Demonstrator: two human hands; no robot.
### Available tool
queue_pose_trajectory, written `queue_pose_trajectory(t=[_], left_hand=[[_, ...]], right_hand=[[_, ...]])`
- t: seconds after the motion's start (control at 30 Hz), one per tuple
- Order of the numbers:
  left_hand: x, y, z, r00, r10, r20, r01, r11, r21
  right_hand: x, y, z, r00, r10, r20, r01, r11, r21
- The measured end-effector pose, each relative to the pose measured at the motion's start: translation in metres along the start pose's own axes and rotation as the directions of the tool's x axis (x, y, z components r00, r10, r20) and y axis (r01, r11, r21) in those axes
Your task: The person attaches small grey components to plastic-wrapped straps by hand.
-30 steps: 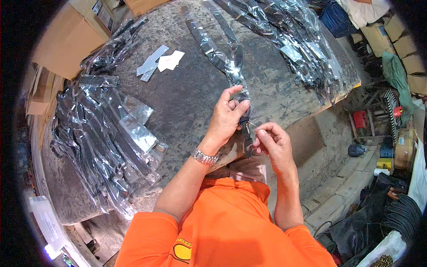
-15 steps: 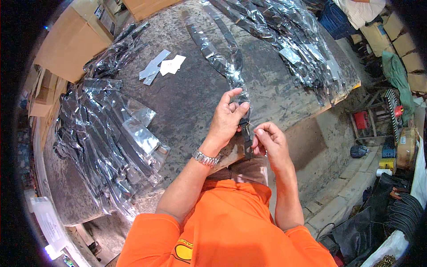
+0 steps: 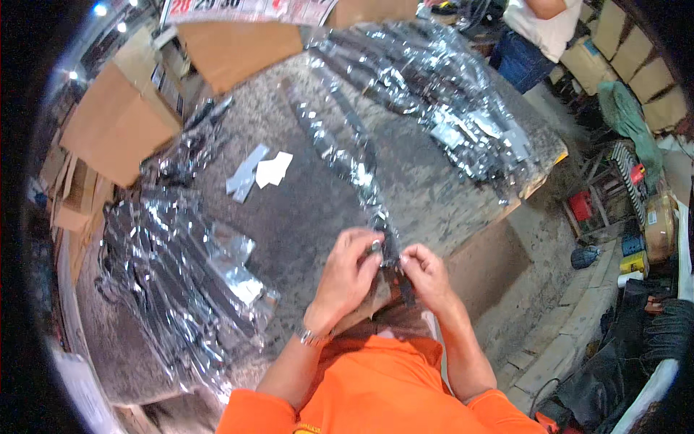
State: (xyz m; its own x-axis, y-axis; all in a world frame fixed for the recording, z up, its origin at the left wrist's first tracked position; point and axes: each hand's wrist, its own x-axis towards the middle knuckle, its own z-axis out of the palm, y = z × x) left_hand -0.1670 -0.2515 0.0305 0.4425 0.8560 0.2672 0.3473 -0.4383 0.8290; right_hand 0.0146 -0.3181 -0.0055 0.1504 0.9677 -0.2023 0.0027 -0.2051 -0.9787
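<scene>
A long black strap in clear shiny plastic [image 3: 359, 177] runs doubled down the table to its near edge, where its end lies between my hands. My left hand [image 3: 345, 278] is closed at the strap's left side, with a small shiny bit showing at the fingertips. My right hand [image 3: 428, 278] pinches at the strap's right side, thumb against forefinger. A dark end piece [image 3: 405, 289] hangs below the fingers over the table edge; earlier it looks like a black buckle, now it is blurred.
Plastic-wrapped black straps lie in a pile at left [image 3: 181, 267] and another at far right [image 3: 448, 94]. White and grey paper pieces [image 3: 273, 169] rest mid-table. Cardboard boxes [image 3: 119, 119] stand at far left. Beyond the far right corner is a person in jeans [image 3: 522, 61].
The view has tilted up, showing more of the far side. My hands are lower in the picture, level with each other at the strap end. My left fingers have curled in.
</scene>
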Motion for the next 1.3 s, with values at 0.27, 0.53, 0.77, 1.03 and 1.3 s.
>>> queue_pose_trajectory(t=[0.27,0.53,0.77,1.03,1.3], left_hand=[[-0.006,0.013,0.0,0.991,-0.102,0.083,0.116,0.975,-0.188],[0.003,0.014,0.024,0.957,-0.289,0.018,0.283,0.921,-0.268],[0.005,0.025,0.032,0.955,-0.286,0.077,0.295,0.938,-0.181],[0.009,0.029,0.036,0.957,-0.253,0.142,0.284,0.919,-0.274],[0.017,0.033,0.064,0.985,0.064,0.158,-0.026,0.972,-0.232]], right_hand=[[-0.008,-0.028,0.004,0.996,0.082,0.047,-0.081,0.997,-0.017],[-0.043,-0.019,-0.019,0.996,-0.055,-0.076,0.049,0.996,-0.08],[-0.074,-0.016,-0.031,0.996,0.084,0.0,-0.084,0.996,0.019],[-0.077,-0.001,-0.047,0.977,0.18,-0.118,-0.17,0.981,0.092],[-0.055,0.003,-0.04,0.959,0.009,-0.284,-0.002,1.0,0.022]])
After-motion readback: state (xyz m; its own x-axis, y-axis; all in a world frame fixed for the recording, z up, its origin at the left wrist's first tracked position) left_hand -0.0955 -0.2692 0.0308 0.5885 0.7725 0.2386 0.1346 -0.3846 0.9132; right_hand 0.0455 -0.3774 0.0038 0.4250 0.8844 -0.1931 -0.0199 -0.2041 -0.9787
